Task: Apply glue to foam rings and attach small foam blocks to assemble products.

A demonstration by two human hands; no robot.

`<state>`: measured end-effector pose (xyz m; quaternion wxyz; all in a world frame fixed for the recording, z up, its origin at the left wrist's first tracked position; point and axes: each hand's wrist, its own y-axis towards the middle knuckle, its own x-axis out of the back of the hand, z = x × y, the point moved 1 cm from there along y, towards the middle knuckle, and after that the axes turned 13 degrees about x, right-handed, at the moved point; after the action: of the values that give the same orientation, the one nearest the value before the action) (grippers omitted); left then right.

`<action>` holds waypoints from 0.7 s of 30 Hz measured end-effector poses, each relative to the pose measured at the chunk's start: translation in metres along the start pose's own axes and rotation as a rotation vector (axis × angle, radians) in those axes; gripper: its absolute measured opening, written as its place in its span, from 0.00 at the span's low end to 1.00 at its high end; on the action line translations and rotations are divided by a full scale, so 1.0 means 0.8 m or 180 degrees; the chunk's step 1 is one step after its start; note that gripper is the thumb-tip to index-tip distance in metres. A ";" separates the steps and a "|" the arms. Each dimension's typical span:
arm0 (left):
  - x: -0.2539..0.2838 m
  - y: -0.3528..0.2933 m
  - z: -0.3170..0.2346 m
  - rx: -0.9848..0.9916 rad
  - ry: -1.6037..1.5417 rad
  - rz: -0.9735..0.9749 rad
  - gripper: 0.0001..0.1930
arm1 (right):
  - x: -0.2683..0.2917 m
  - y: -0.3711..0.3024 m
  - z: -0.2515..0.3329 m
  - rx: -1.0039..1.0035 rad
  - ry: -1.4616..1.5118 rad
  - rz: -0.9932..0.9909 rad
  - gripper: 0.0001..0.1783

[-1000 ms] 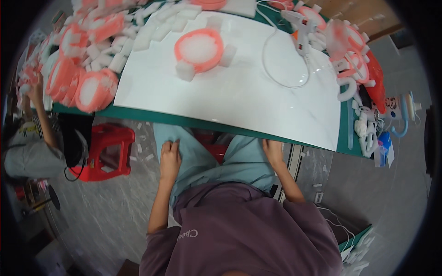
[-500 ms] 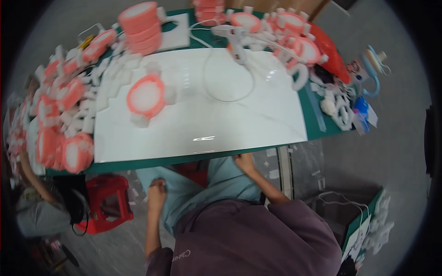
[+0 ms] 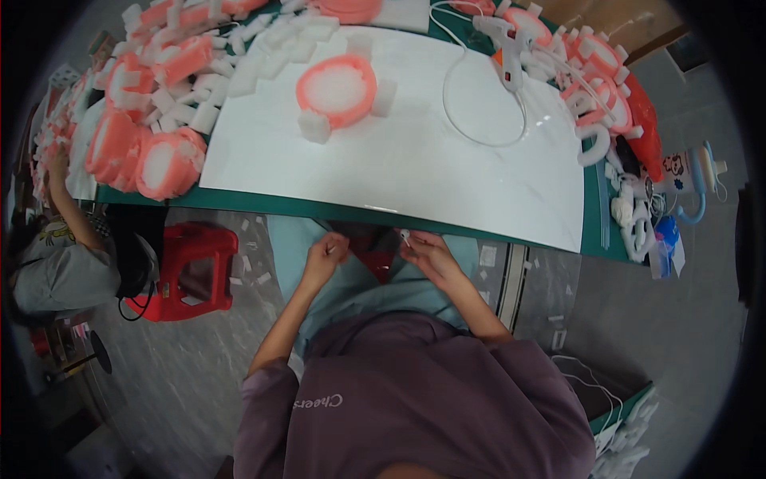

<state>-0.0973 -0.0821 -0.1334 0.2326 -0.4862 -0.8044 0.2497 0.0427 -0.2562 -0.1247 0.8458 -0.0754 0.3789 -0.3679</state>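
Note:
Over my lap, just below the table's near edge, both hands are held a little apart. My left hand [image 3: 325,254] has its fingers curled together; whatever they may hold is too small to make out. Between the fingertips of my right hand [image 3: 428,255] is a small white piece [image 3: 405,236] whose kind is unclear. Beyond them on the white board [image 3: 447,180] lies a round pink foam ring with a white centre [image 3: 337,88], with white foam blocks at its edge. A white hot glue gun [image 3: 511,52] rests farther back on the board, its cable looped.
Pink-and-white foam pieces [image 3: 167,164] and white blocks crowd the table's left side; more lie at the far right beside a red bag [image 3: 642,120]. A red stool [image 3: 195,271] stands at left, near another person's arm [image 3: 72,207]. A blue-handled cup [image 3: 686,172] is at right.
My hands have come closer together over my lap, and a small white piece now shows in the right one. The view has shifted, so the table appears higher and farther right.

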 end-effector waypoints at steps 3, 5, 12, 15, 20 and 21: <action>-0.038 -0.016 -0.034 -0.0088 -0.2139 0.0717 0.09 | -0.029 -0.019 0.021 0.0095 0.0303 0.0214 0.13; -0.051 -0.029 -0.051 -0.0137 -0.2562 0.1166 0.10 | -0.045 -0.032 0.032 0.0222 0.0407 0.0301 0.15; -0.081 -0.076 -0.096 -0.0531 -0.2468 0.1049 0.11 | -0.085 -0.067 0.057 0.0776 0.0091 0.0299 0.13; -0.087 -0.079 -0.100 -0.1056 -0.2091 0.0872 0.11 | -0.092 -0.071 0.056 0.1088 -0.0164 0.0273 0.10; -0.088 -0.087 -0.106 -0.1712 -0.1268 0.0485 0.10 | -0.093 -0.080 0.055 0.1502 -0.0620 0.0471 0.10; -0.088 -0.088 -0.107 -0.1629 -0.1254 0.0457 0.09 | -0.093 -0.081 0.054 0.1466 -0.0563 0.0467 0.11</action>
<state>-0.0616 -0.1588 -0.0325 -0.0753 -0.5266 -0.8343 0.1446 0.0036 -0.2586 -0.0243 0.8950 0.1150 0.2141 -0.3742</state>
